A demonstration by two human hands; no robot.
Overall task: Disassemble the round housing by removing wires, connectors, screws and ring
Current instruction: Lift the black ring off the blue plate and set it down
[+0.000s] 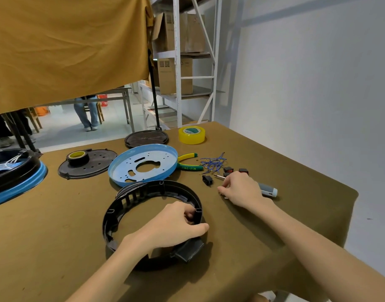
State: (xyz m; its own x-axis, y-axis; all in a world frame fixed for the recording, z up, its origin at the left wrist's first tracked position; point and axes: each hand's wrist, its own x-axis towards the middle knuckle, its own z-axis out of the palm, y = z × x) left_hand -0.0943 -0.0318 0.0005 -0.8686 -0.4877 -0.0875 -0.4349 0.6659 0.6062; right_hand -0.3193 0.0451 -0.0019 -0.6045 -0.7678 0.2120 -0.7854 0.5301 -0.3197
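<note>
Your left hand (pixel 174 223) grips the right side of the black ring (pixel 152 223), thumb outside the wall, fingers curled inside; the ring lies flat near the worktop's (pixel 56 247) front edge, about mid-width. Your right hand (pixel 241 188) rests on the cloth to the ring's right, fingertips pinched together near something small; what it is cannot be told. The screwdriver (pixel 267 189) lies partly under that hand. Behind it: blue wires (pixel 213 163), black switches (pixel 228 170), green-and-yellow pliers (pixel 187 163). The blue plate (pixel 143 165) sits just behind the ring, touching or overlapping its far rim. Yellow tape roll (pixel 191 134) near the back edge. A black disc (pixel 87 164) carrying a dark tape roll (pixel 78 157) lies left of the plate.
</note>
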